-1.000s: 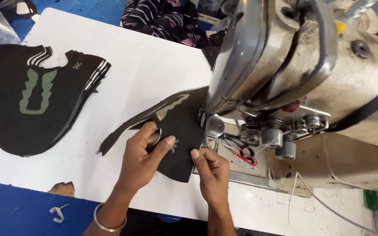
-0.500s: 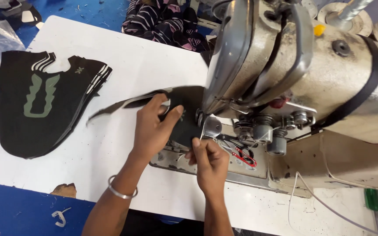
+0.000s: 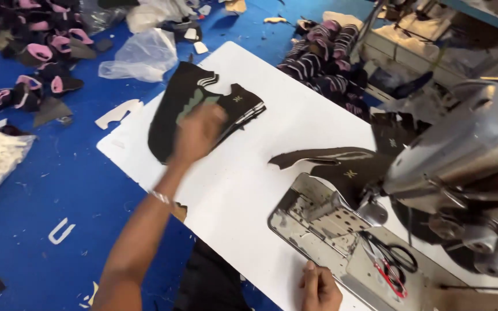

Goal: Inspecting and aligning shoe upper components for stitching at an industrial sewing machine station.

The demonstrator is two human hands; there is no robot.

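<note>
White table (image 3: pixel 295 121): left hand (image 3: pixel 198 132) on black upper (image 3: pixel 171 109)

Matt black knit cloth piece (image 3: pixel 203 109), glossy metal machine (image 3: pixel 462 150)

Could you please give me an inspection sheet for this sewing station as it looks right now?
Surface: white table, partly bare.
Job's things: black fabric stack at the far corner; black fabric piece at the sewing machine.
Clutter: scissors on the machine bed; fabric scraps on the blue floor.
Hands: left hand over the stack, blurred; right hand at the near table edge.
Cables: nothing seen.
Surroundings: plastic bag; pink-and-black pieces.
</note>
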